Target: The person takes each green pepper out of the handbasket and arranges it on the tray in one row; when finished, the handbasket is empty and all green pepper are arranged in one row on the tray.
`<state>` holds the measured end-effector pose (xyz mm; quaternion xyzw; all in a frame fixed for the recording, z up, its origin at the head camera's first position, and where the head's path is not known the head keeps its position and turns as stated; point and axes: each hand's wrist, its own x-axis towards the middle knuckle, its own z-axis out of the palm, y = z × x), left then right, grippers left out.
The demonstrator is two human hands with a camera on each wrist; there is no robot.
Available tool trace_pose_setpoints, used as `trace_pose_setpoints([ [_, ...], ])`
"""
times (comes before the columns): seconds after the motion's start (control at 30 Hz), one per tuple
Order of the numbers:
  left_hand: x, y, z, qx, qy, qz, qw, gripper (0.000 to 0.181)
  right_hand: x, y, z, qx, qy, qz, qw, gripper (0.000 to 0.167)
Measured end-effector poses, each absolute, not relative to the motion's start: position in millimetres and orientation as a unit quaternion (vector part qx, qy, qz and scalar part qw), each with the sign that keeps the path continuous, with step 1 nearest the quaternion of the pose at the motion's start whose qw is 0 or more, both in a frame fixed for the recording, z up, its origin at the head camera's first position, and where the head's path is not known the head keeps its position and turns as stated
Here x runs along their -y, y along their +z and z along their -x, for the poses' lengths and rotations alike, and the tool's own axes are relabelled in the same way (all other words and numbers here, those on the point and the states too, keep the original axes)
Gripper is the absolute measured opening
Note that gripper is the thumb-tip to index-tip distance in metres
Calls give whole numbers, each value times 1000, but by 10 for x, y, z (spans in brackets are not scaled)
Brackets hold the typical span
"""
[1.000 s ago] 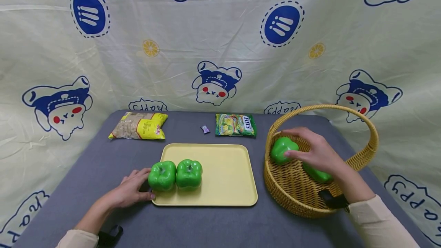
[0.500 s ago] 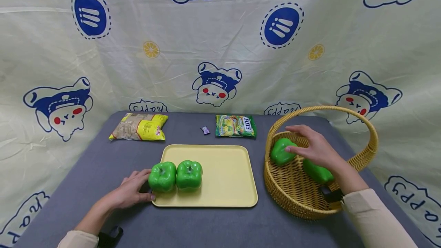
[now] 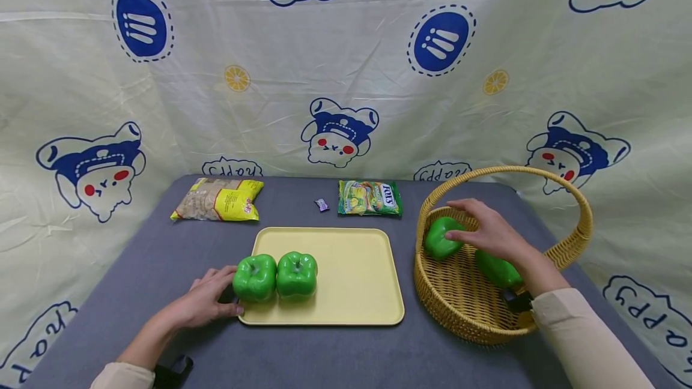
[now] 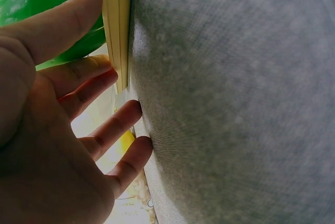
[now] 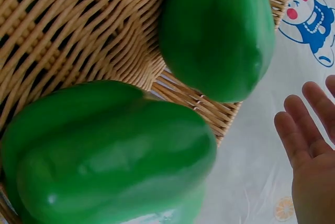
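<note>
Fingers of your left hand are straight and loose, touching the left end of a cream tray; those of your right hand are spread, released, over a wicker basket. Two green peppers sit side by side at the tray's left end, and two more peppers lie in the basket. Beyond the tray, your grey surface bears a yellow bag, a tiny purple packet and a green packet. Pale sheeting, printed with blue cartoon figures, surrounds you ahead and at both sides.
</note>
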<state>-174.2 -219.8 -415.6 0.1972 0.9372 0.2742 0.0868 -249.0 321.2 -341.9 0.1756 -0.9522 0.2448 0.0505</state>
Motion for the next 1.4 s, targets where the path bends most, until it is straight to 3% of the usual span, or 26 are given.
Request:
trace_pose_setpoints([
  [0.6, 2197, -4150, 1739, -936, 277, -194, 94, 69, -3287, -3546, 2617, 962, 234, -143, -10, 83],
  [1.4, 2204, -4159, 1746, -937, 275, -192, 99, 68, -3330, -3633, 2687, 964, 212, -162, 3, 80],
])
